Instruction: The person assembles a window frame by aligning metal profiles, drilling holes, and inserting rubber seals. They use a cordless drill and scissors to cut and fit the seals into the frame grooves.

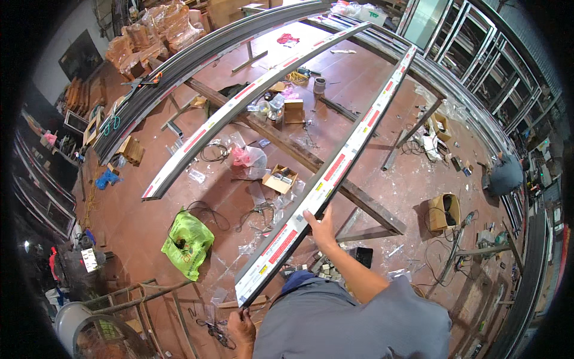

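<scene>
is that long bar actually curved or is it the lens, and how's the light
Head view: fisheye bends straight edges, so the long wrapped profile and the second profile bow toward the rim; true curvature cannot be told. Black vignette rings the frame. Light is even and soft, shadows faint on the red floor. Right hand and left hand look sharp, without motion blur.

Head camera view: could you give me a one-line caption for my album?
Both hands, left and right, grip a long metal strip above a cluttered workshop floor.
</scene>
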`<action>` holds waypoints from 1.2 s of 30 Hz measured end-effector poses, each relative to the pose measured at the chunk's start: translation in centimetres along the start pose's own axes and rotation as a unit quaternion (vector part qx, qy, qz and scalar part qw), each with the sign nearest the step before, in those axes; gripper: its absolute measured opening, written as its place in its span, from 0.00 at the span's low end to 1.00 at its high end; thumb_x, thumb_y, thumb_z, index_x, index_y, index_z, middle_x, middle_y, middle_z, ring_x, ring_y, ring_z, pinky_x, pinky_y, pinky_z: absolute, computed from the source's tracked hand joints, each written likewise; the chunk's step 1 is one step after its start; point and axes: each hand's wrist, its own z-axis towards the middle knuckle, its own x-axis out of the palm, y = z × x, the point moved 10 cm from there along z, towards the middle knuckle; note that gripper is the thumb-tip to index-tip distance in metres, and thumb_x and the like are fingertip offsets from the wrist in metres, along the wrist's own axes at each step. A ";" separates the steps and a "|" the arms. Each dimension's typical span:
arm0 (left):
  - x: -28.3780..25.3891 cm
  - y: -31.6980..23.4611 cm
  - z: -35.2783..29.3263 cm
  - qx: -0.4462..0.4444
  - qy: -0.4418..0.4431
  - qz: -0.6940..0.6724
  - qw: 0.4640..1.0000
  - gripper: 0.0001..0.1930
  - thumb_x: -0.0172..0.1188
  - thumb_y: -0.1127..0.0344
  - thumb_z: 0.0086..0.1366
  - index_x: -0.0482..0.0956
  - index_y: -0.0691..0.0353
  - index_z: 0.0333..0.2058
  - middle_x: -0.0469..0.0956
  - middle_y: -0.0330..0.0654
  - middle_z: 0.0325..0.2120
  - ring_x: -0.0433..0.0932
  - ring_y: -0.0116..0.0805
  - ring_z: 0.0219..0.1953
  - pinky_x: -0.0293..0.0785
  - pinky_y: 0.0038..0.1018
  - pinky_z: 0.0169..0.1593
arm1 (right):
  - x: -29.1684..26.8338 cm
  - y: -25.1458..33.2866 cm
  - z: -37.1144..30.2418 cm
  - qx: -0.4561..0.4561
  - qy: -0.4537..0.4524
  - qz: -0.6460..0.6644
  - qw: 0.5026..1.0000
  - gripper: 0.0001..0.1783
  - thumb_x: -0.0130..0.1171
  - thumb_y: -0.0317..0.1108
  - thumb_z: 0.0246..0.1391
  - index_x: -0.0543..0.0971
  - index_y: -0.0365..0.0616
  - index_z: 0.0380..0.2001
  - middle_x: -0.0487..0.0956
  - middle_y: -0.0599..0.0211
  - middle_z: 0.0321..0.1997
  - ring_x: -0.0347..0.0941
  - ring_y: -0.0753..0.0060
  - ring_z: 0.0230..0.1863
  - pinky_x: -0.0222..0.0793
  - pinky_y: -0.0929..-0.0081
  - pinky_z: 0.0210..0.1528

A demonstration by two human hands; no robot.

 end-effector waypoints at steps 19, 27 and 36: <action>4.2 -2.9 13.2 0.022 0.265 -0.182 0.947 0.30 0.76 0.52 0.61 0.81 0.60 0.57 0.87 0.54 0.40 0.88 0.47 0.38 0.82 0.40 0.44 | 0.3 1.9 13.1 -0.049 -0.228 0.104 0.967 0.48 0.69 0.47 0.64 0.58 0.29 0.75 0.71 0.40 0.70 0.74 0.51 0.65 0.70 0.62 0.65; -2.0 8.4 27.0 0.041 0.223 -0.038 0.973 0.33 0.73 0.52 0.63 0.77 0.66 0.61 0.85 0.59 0.48 0.85 0.54 0.50 0.80 0.42 0.54 | 5.8 -0.7 0.8 -0.027 -0.184 0.032 0.982 0.62 0.71 0.57 0.60 0.48 0.29 0.78 0.52 0.37 0.82 0.50 0.47 0.82 0.46 0.57 0.81; -5.4 18.3 44.1 0.050 0.162 -0.110 0.979 0.26 0.72 0.56 0.65 0.81 0.66 0.56 0.87 0.56 0.43 0.86 0.53 0.46 0.80 0.42 0.51 | 16.5 6.5 -13.2 -0.054 -0.173 -0.337 0.924 0.68 0.78 0.56 0.50 0.47 0.36 0.80 0.49 0.27 0.80 0.46 0.28 0.81 0.45 0.50 0.81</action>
